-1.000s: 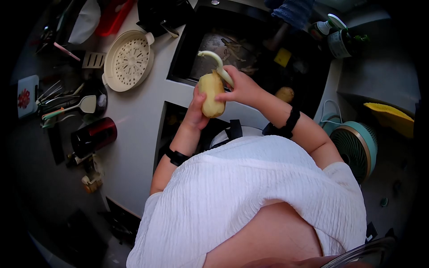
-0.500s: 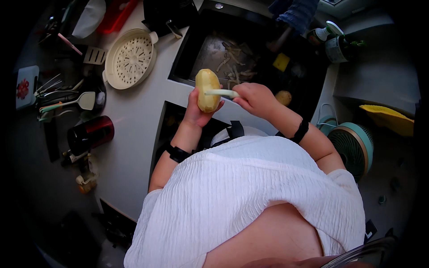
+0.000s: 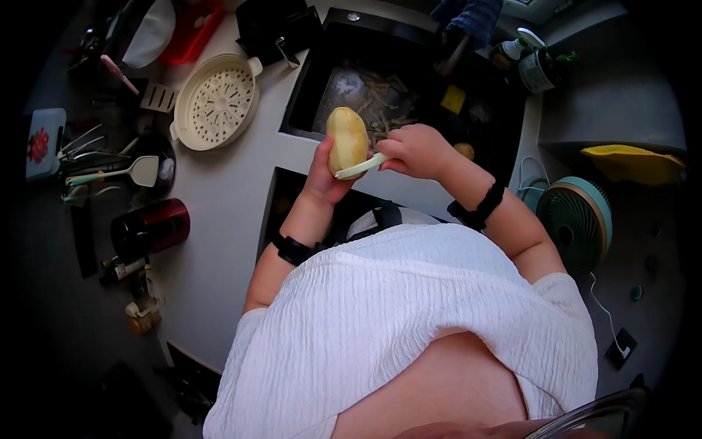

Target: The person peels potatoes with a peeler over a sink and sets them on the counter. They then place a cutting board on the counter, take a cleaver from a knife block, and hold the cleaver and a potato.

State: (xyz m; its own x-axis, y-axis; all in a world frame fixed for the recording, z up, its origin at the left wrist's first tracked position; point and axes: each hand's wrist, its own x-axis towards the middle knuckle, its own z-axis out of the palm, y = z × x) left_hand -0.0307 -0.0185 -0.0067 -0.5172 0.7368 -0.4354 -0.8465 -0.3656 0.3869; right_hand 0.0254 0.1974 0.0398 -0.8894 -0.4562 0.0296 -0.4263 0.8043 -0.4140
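Note:
A pale yellow potato [image 3: 347, 139], its visible surface peeled, stands roughly upright in my left hand [image 3: 327, 175], whose fingers wrap round its lower part. My right hand [image 3: 417, 152] is closed on the handle of a light green peeler [image 3: 363, 166]. The peeler's head lies against the lower end of the potato. Behind my hands is the dark sink [image 3: 298, 110], with peel strips [image 3: 380, 91] on its bottom. Another potato [image 3: 464, 151] sits at the sink's right, partly hidden by my right forearm.
A cream strainer [image 3: 217, 102] rests on the counter [image 3: 212, 256] at the left, near a dark red canister [image 3: 151, 228] and utensils. A yellow sponge [image 3: 453, 99] is at the sink's right. Bottles [image 3: 536, 71] stand behind, and a green fan [image 3: 576, 223] is at the right.
The peeler has gone from above the potato to its side, then down to its lower end. The potato has turned in my left hand. The camera view has shifted slightly.

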